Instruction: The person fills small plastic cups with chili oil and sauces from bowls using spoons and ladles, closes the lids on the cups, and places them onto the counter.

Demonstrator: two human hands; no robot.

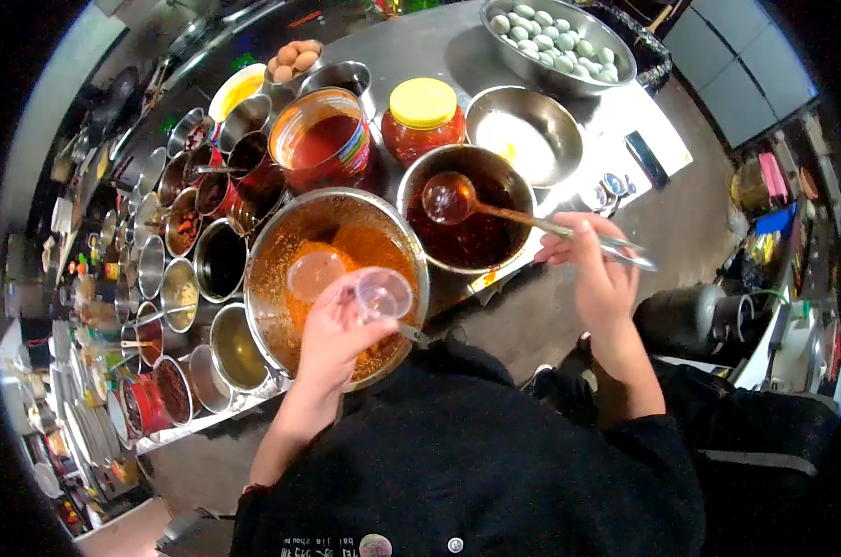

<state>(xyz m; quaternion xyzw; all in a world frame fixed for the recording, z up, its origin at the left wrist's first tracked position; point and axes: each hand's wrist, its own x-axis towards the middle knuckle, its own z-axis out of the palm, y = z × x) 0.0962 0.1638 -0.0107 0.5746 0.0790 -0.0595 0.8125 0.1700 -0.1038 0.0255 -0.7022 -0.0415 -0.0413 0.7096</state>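
Note:
My left hand point(339, 327) pinches a small clear plastic cup point(383, 293) above a wide steel bowl point(417, 243) of orange-brown powder. Another clear cup point(316, 277) lies in that powder. To the right, my right hand point(595, 265) grips the metal handle of a ladle point(449, 199). The ladle's round head is over a steel pot point(529, 193) of dark red sauce, with reddish liquid in it. Whether it touches the sauce is unclear.
Behind the pot stand a yellow-lidded jar point(422, 103), an opened can point(319, 139) and a steel basin point(569, 139). A bowl of pale eggs point(558, 42) sits at the back. Several seasoning bowls crowd the left; a phone point(647, 159) lies right.

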